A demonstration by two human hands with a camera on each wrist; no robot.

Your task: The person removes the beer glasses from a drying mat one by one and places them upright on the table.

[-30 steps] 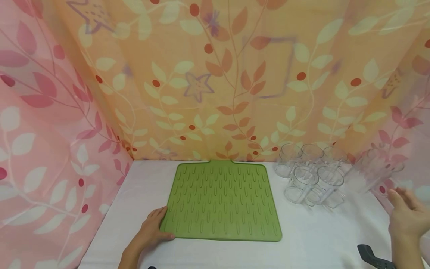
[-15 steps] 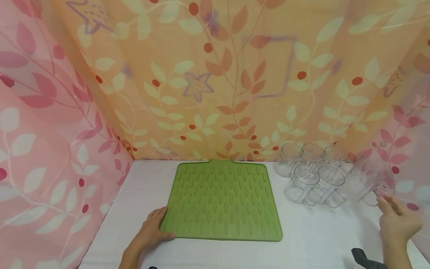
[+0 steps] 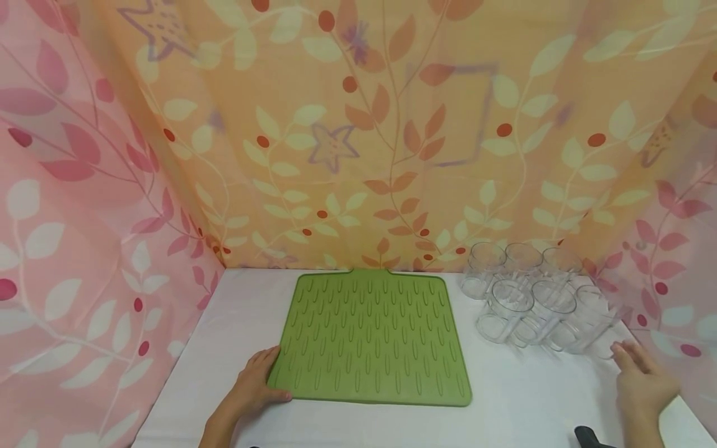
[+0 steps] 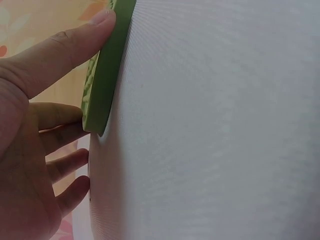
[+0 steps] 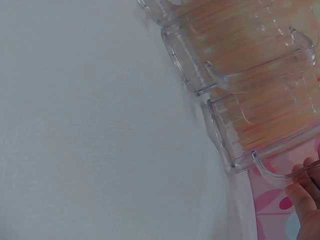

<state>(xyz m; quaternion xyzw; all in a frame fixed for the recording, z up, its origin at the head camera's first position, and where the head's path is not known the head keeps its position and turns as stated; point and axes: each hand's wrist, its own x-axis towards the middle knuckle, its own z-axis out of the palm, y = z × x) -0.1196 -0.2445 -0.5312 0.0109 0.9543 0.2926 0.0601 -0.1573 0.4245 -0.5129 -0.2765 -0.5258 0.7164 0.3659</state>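
A green ribbed drying mat with a tab at its back edge lies on the white table. My left hand rests at its front left corner, thumb against the front edge and fingers along the left side. The left wrist view shows the straight thumb and fingertips touching the mat's edge. At the right, my right hand pinches the handle of a clear glass mug. In the right wrist view, the fingers hold that mug's handle; the mug stands upright beside another.
Several other clear glass mugs stand in two rows at the back right. A black object shows at the front edge near my right wrist. Floral cloth hangs behind and on both sides.
My right hand has brought the glass mug left and down from the right side to the end of the front row. The left hand and mat have stayed in place.
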